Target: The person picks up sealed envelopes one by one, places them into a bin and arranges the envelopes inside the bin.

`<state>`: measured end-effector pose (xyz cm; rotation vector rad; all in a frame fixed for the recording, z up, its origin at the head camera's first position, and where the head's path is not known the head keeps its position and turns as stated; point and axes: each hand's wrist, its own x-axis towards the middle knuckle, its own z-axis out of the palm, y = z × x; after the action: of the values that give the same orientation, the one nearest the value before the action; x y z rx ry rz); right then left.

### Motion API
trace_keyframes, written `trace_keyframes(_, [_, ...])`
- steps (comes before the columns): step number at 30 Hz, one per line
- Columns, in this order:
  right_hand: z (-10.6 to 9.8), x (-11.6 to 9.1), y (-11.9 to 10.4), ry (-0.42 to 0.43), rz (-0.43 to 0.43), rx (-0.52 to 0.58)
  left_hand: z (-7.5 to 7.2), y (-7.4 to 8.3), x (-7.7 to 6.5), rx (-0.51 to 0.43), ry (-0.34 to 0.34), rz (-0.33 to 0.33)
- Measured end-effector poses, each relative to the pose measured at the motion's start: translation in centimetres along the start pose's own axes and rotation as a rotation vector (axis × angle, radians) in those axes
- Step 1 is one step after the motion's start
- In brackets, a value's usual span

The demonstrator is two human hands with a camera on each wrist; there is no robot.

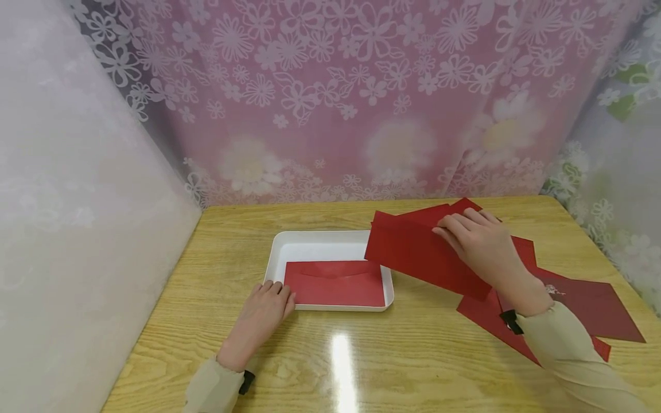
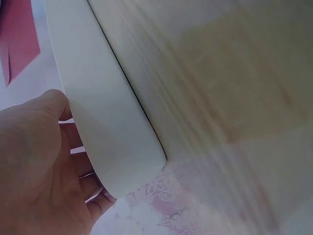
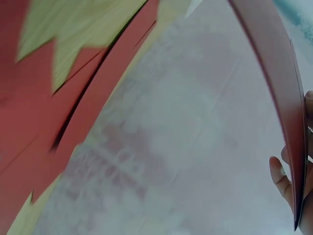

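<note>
A shallow white tray [image 1: 320,236] stands on the table with a red envelope [image 1: 335,291] lying flat inside, its flap side up. At the tray's front left corner, my left hand [image 1: 268,304] grips the rim; the left wrist view has the fingers [image 2: 83,142] hooked over it. My right hand [image 1: 477,244] pinches another red envelope [image 1: 413,246] by its upper edge and holds it up, tilted, to the right of the tray. One end of it overlaps the tray's right rim in the head view. In the right wrist view this envelope [image 3: 274,63] appears nearly edge-on.
Several red envelopes [image 3: 98,107] lie scattered and overlapping on the right of the wooden table [image 1: 413,350]. Among them a darker red envelope [image 1: 599,307] bears a pale print. Flowered curtains [image 1: 330,103] hang behind and beside the table.
</note>
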<state>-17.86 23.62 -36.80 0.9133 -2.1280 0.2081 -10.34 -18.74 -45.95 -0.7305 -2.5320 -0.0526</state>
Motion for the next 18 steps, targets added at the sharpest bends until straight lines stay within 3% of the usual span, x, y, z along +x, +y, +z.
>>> trace_keyframes(7, [2.8, 2.2, -2.1, -0.031, 0.039, 0.109, -0.1, 0.2, 0.1, 0.014, 0.006, 0.003])
trace_keyframes(18, [7.4, 5.2, -5.5, -0.051, 0.080, 0.160, 0.6, -0.1, -0.2, 0.021, 0.004, 0.009])
